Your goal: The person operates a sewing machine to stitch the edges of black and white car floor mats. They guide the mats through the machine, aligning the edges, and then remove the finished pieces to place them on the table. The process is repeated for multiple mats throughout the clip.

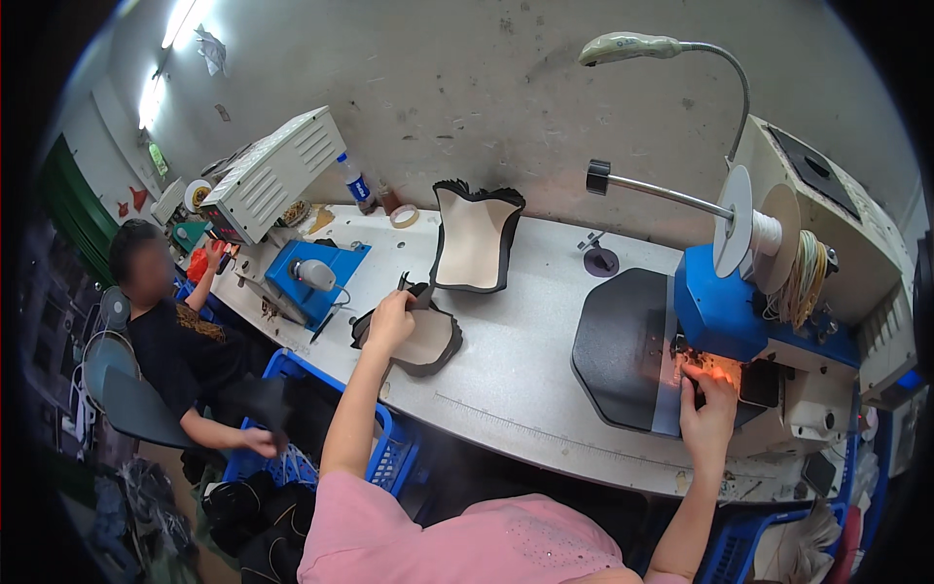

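Note:
My left hand [391, 321] is closed on a dark cut piece [419, 294] at the top of a low stack. The stack of cut pieces [426, 343] has pale faces and black edges. My right hand [710, 404] is at the lit working point of the machine with a blue head [718, 304]. Its thumb and fingers are pinched together around something small and dark, partly hidden by the fingers. Under that hand's left side lies the machine's black plate [623, 360].
A taller stack of pale, black-edged pieces [474, 238] stands by the wall. A second blue machine [316, 273] is at the left, with a seated co-worker [185, 331] beyond it. A thread spool [736, 222] and lamp [632, 47] overhang the right. Blue baskets [391, 453] stand below the table edge.

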Motion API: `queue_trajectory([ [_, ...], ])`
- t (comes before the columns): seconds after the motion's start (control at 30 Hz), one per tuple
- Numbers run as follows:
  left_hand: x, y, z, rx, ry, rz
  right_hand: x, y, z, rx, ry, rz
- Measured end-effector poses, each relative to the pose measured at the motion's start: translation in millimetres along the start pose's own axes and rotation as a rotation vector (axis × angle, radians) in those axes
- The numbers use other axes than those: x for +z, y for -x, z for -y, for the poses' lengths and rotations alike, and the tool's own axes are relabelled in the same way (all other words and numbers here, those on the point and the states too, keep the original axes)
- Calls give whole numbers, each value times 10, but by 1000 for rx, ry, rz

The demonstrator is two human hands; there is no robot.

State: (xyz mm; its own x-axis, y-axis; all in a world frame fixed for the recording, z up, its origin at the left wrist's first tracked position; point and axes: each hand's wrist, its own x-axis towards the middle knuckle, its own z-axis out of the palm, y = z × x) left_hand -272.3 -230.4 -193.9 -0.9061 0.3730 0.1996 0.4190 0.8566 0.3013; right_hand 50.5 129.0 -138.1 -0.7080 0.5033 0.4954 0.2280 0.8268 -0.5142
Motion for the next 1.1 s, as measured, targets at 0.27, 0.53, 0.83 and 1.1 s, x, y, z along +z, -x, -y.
queue_trajectory([
  [0.27,78,-149,77,39,-100,132,-19,-20,21,19,-1,29],
  [0.53,202,-214,-613,273,-186,-644,-6,-23,11,-38,6,-30],
  [0.83,678,-514,-755,512,291,-250,-15,-27,42,-18,-4,-12],
  [1.1,-54,-648,-1081,97,838,-294,-23,-26,39,-18,4,-26],
])
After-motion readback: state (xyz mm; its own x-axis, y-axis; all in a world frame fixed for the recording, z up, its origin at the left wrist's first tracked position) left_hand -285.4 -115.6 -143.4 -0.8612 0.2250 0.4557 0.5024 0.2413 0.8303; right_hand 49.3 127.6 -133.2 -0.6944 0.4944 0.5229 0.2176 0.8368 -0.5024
